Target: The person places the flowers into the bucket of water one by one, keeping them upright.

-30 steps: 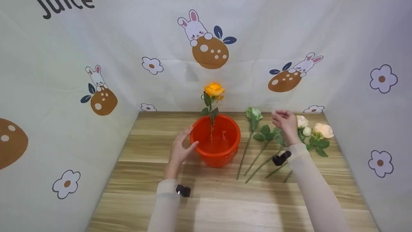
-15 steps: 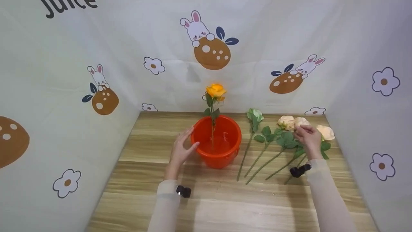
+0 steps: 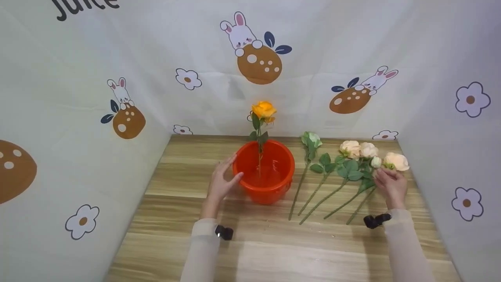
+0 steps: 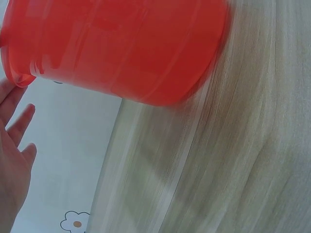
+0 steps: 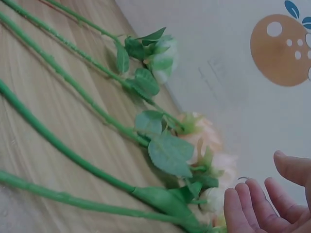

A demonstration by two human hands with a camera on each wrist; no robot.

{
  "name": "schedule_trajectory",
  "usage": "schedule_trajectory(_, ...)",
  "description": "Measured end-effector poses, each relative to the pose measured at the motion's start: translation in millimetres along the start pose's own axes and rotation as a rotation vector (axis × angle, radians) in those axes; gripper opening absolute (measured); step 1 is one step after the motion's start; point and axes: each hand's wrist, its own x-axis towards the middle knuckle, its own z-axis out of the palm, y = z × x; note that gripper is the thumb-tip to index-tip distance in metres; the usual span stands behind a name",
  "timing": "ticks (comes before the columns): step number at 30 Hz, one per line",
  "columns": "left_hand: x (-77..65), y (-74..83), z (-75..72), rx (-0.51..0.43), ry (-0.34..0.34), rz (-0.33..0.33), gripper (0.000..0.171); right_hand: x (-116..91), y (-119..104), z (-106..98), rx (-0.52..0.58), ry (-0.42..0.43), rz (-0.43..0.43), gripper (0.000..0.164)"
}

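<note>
My left hand rests its fingertips at the left rim of a red bucket, thumb spread apart from the fingers. In the left wrist view its fingers look fairly straight beside the bucket's rim. A yellow rose stands upright in the bucket, its stem reaching down inside. My right hand hovers at the flowers on the right, fingertips close by a small white bud and a peach rose. The right wrist view shows its fingers loosely extended, with nothing between finger and thumb.
Several cut flowers lie side by side right of the bucket, stems toward me. They include a pale green rose and a peach rose. A printed cloth walls in the wooden table at the back and sides.
My right hand has moved right and toward me, from above the middle flowers to the rightmost ones, uncovering the peach roses. My left hand has stayed at the bucket.
</note>
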Motion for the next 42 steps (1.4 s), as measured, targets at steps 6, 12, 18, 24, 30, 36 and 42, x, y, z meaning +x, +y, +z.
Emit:
schedule_trajectory(6, 0.0, -0.3, 0.9, 0.006, -0.007, 0.005, 0.063, 5, 15, -15, -0.024, 0.050, 0.016, 0.020)
schedule_trajectory(12, -0.3, -0.2, 0.5, 0.007, -0.002, 0.009, 0.064, 5, 26, -23, -0.002, 0.067, 0.009, 0.010)
schedule_trajectory(18, 0.2, 0.1, 0.0, 0.004, 0.009, 0.035, 0.062, 4, 37, -29, -0.007, 0.088, 0.052, 0.008)
schedule_trajectory(24, 0.3, -1.1, 0.6, -0.008, 0.023, 0.047, 0.061, 5, 47, -34, 0.021, 0.067, 0.073, 0.008)
schedule_trajectory(30, -0.4, -1.6, 1.1, -0.021, 0.017, 0.042, 0.063, 6, 53, -36, 0.034, 0.062, 0.077, 0.006)
schedule_trajectory(36, -0.4, -2.5, 1.8, -0.018, 0.013, 0.032, 0.063, 5, 54, -35, 0.062, 0.061, 0.097, 0.009)
schedule_trajectory(42, -0.7, -2.0, 1.6, -0.024, 0.016, 0.025, 0.063, 2, 48, -33, 0.121, 0.047, 0.157, 0.007)
